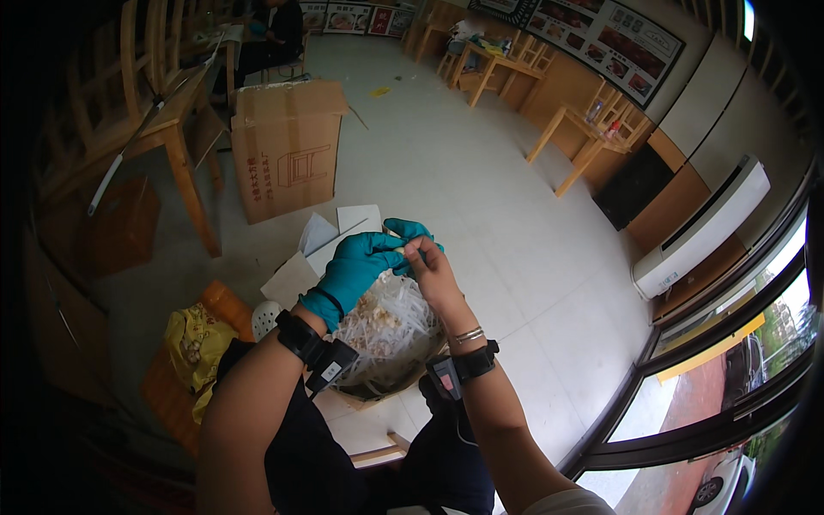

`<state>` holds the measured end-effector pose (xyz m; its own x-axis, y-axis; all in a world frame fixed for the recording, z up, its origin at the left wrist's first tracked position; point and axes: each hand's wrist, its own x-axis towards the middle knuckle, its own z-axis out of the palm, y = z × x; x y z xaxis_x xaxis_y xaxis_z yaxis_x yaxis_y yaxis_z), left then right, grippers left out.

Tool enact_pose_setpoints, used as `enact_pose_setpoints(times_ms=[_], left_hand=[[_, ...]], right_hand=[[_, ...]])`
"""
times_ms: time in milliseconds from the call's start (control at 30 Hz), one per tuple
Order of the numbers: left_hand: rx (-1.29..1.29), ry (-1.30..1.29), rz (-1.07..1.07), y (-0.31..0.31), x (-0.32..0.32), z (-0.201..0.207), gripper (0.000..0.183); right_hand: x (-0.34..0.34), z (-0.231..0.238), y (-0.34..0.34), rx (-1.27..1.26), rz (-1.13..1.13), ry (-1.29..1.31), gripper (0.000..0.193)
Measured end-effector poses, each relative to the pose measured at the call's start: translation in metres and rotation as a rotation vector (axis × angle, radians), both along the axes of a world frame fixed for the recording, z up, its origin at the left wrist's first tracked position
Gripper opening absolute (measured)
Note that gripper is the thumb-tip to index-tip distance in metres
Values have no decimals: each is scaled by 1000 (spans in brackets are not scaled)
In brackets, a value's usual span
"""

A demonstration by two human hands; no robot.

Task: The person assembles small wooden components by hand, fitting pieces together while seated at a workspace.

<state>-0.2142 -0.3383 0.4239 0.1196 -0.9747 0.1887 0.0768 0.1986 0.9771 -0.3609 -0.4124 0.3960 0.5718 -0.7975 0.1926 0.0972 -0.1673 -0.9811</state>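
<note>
My left hand, in a teal rubber glove, is closed with its fingers curled around a small pale piece. My bare right hand meets it there, thumb and fingertips pinched at the same piece, which is mostly hidden and too small to name. Just below both hands stands an open box lined with clear plastic. Inside it lies a heap of whitish shreds and pale bits. Dark straps with small devices sit on both wrists, and bracelets circle the right one.
A tall cardboard box stands ahead on the left beside a wooden table with upturned chairs. At my left are a yellow bag and an orange stool. White sheets lie behind the box. Glass doors run along the right.
</note>
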Motion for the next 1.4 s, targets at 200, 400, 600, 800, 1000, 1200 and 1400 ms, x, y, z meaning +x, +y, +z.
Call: enact_pose_setpoints(times_ms=[200, 400, 600, 800, 1000, 1200, 1400], left_hand=[[39, 203, -47, 0, 1, -7, 18], [3, 297, -75, -2, -1, -10, 24], [-18, 252, -24, -5, -2, -7, 23], [9, 348, -56, -2, -3, -1, 21], [-40, 351, -43, -3, 2, -1, 27], [-64, 339, -25, -4, 2, -6, 26], [-16, 387, 19, -11, 11, 0, 30]], right_hand=[[1, 5, 7, 38, -10, -87, 17], [4, 13, 12, 60, -27, -112, 19], [6, 9, 10, 76, -56, -130, 21], [5, 12, 15, -30, -85, -78, 22], [10, 16, 21, -78, -121, -124, 21], [12, 15, 27, -28, -114, -190, 20], [4, 12, 17, 24, -177, -281, 20]])
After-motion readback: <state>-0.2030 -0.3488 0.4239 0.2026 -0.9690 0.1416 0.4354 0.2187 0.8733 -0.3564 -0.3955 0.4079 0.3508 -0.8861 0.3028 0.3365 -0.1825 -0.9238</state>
